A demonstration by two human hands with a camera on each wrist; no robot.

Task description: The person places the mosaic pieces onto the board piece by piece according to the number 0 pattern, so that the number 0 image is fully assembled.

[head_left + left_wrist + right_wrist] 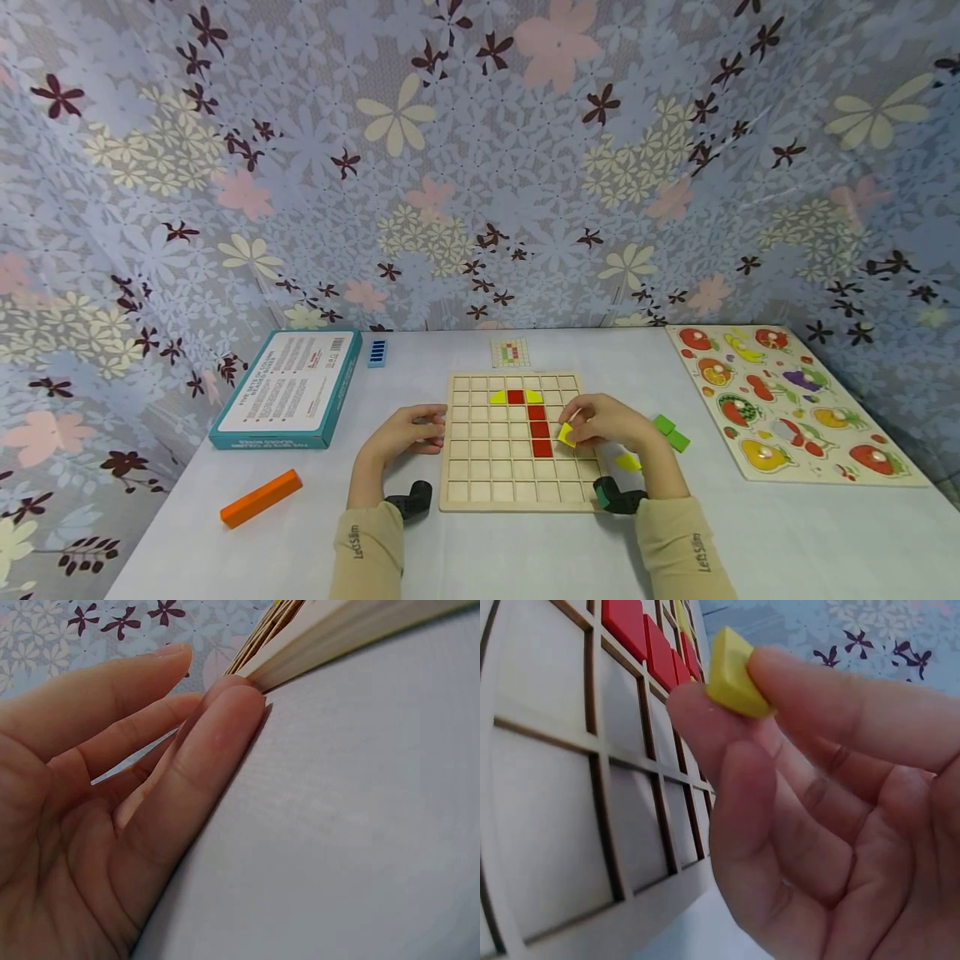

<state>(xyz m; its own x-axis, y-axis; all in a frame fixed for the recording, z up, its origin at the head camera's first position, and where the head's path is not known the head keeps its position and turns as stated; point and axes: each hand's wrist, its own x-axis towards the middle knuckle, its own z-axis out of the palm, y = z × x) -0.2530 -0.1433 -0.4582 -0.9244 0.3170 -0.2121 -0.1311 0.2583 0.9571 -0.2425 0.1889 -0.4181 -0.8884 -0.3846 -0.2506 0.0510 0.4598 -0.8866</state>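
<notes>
A wooden grid board (480, 471) lies on the table with red square tiles (540, 429) in a column. Another red tile (515, 397) sits in the upper row between two yellow rounded tiles (533, 397). My right hand (603, 423) pinches a yellow tile (736, 675) between thumb and fingertips, over the right side of the board. My left hand (405, 433) rests at the board's left edge, its fingertips right at the wooden side in the left wrist view, fingers loosely extended. Right of the board lie green tiles (671, 433) and a yellow tile (628, 462), partly behind the right wrist.
A small pattern card (511, 352) lies behind the board, with a small blue piece (377, 353) farther left. A teal-edged box (288, 387) and an orange bar (261, 498) are at left. A fruit puzzle board (795, 400) lies at right. Flowered fabric (480, 167) hangs behind the table.
</notes>
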